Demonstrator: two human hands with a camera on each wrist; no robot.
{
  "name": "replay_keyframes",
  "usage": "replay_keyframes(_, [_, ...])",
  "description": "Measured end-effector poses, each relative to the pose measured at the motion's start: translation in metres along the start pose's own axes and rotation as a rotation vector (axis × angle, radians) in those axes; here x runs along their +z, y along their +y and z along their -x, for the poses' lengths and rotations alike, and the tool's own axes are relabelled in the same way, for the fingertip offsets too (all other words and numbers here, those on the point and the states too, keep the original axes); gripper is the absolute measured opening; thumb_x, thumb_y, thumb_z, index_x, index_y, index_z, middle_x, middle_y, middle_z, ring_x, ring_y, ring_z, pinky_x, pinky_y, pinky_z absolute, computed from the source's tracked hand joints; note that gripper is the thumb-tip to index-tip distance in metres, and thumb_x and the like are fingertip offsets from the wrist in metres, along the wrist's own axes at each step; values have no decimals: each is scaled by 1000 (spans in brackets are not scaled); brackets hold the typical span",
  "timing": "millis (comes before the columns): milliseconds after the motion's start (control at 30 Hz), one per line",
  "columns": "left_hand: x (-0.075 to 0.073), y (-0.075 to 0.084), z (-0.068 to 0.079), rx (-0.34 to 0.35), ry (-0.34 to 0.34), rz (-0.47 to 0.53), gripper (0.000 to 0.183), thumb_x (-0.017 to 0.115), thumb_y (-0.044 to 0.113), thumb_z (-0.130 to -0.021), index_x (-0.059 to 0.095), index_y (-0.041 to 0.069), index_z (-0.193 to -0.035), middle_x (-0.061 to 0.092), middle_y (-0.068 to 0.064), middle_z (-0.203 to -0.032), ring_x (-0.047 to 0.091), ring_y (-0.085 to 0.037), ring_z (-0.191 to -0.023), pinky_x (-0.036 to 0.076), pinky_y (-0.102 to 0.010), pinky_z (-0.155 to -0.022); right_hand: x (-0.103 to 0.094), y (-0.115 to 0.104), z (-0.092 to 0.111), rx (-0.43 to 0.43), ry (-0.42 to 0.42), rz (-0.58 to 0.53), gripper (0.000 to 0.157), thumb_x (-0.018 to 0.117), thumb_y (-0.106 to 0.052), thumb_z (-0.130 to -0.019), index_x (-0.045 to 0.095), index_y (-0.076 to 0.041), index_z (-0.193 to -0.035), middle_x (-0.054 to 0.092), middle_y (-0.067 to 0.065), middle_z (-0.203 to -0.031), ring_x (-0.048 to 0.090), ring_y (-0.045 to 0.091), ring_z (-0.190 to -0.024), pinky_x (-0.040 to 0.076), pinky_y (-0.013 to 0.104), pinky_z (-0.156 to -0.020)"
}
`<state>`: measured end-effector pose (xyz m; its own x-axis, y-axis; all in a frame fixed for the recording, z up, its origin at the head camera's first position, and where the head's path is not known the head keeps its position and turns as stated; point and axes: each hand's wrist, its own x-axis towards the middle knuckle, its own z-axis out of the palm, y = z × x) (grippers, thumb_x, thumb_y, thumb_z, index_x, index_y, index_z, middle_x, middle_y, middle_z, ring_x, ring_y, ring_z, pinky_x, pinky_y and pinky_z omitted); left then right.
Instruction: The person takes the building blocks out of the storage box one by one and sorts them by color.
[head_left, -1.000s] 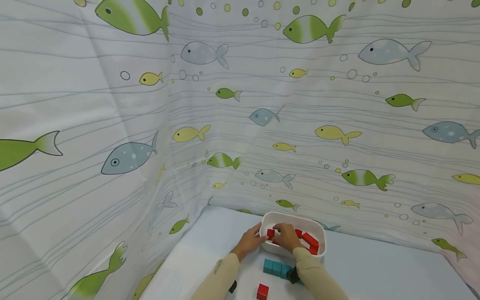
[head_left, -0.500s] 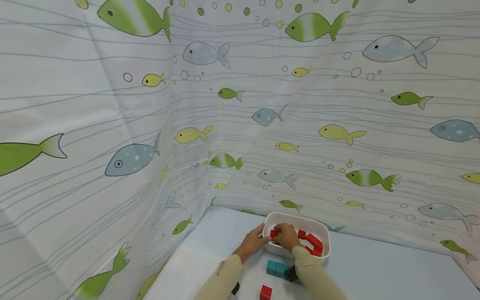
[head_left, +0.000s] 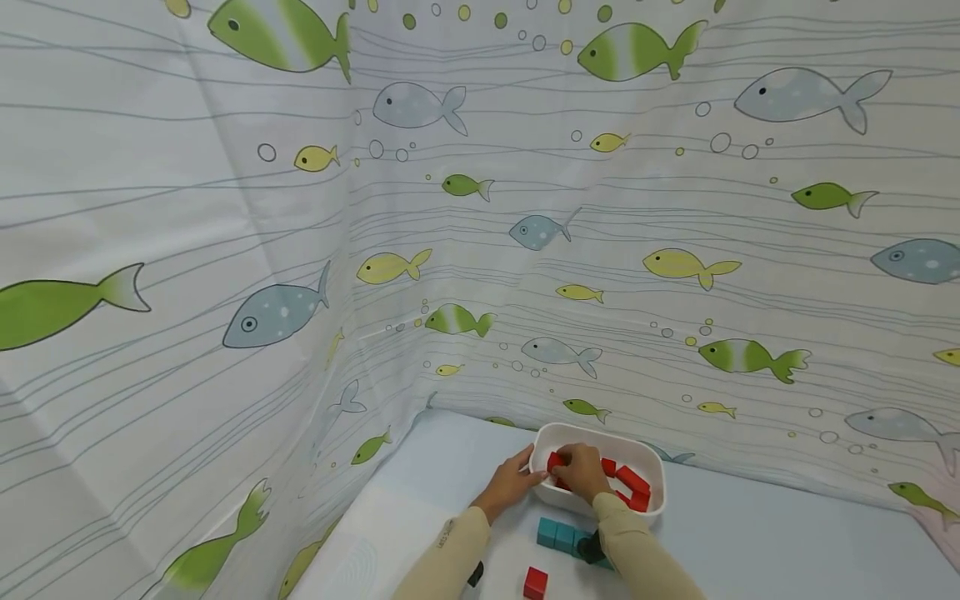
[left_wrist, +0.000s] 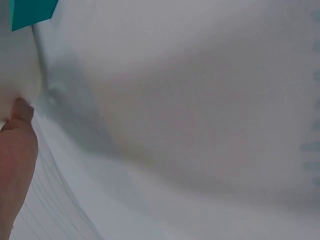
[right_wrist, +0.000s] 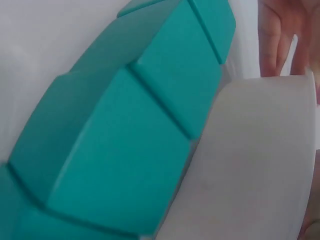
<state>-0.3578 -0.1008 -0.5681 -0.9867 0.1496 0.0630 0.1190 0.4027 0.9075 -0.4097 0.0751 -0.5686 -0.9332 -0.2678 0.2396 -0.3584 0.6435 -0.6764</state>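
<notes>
In the head view, my left hand point(head_left: 508, 485) holds the left end of a white plastic box point(head_left: 558, 499), thumb at the rim and fingers along the outer wall. My right hand point(head_left: 585, 471) reaches into the box and pinches a red block point(head_left: 555, 461) near that left end. Several other red blocks point(head_left: 633, 480) lie on the box floor, partly hidden by the right hand. The left wrist view catches part of the left hand point(left_wrist: 20, 150) against the box wall point(left_wrist: 22, 65). In the right wrist view, the box wall point(right_wrist: 240, 160) hides the right hand's work.
A row of teal blocks point(head_left: 557, 534) sits just in front of the box, partly under the right forearm. One red cube point(head_left: 536, 582) lies nearer on the white table point(head_left: 750, 542). A fish-patterned curtain point(head_left: 480, 250) rises behind and to the left.
The right hand's fingers have drawn in around the red block at the box's left end. The left hand stays on the box; the head view has shifted slightly, moving the scene right.
</notes>
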Motion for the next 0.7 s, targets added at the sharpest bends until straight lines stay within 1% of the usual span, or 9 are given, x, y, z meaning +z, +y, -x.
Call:
replay_keyframes(100, [0, 1, 1, -11, -2, -5, 67, 66, 28, -94, 36, 5, -150, 41, -14, -151, 49, -33, -130, 45, -46, -102, -4, 2, 3, 8, 40, 9, 29, 81, -8, -78, 74, 1, -104, 72, 8, -91, 60, 21, -80, 58, 40, -76])
replay_keyframes(167, [-1, 1, 2, -33, -2, -12, 68, 65, 31, -94, 35, 8, -151, 40, -11, -151, 48, -31, -131, 45, -46, -102, -6, 1, 6, 13, 64, 4, 29, 82, -9, -77, 74, 0, -104, 72, 7, -91, 60, 19, -79, 58, 38, -75])
replay_keyframes(233, [0, 1, 3, -38, 5, -12, 68, 65, 31, -95, 36, 8, -151, 41, -11, -151, 48, -32, -131, 45, -47, -102, -11, -1, 9, -13, 84, -10, 29, 82, -10, -77, 74, 0, -104, 72, 7, -92, 61, 19, -80, 59, 39, -75])
replay_keyframes(300, [3, 2, 2, -34, 10, -15, 67, 64, 31, -95, 36, 7, -151, 41, -11, -151, 49, -33, -130, 45, -48, -101, -17, -4, 15, -35, 100, -30, 30, 83, -11, -77, 74, -1, -105, 72, 8, -94, 63, 21, -81, 59, 40, -76])
replay_keyframes(500, [2, 0, 3, -9, 0, -11, 66, 63, 30, -96, 35, 6, -151, 41, -14, -151, 49, -34, -130, 45, -48, -101, -27, -18, 36, -94, 130, -72, 34, 82, -11, -78, 73, -1, -109, 73, 7, -100, 68, 24, -89, 59, 43, -79])
replay_keyframes(600, [1, -1, 3, 11, -3, -8, 66, 63, 28, -96, 36, 4, -150, 41, -15, -150, 49, -35, -129, 45, -48, -101, -30, -23, 49, -127, 141, -67, 35, 83, -9, -77, 73, -1, -109, 73, 5, -100, 69, 23, -90, 59, 41, -78])
replay_keyframes(700, [-1, -1, 2, 25, -2, -9, 65, 64, 25, -95, 36, 3, -150, 41, -16, -150, 50, -35, -128, 46, -48, -100, -31, -27, 62, -163, 162, -34, 36, 85, -9, -75, 74, -3, -108, 73, 2, -100, 69, 20, -91, 59, 36, -77])
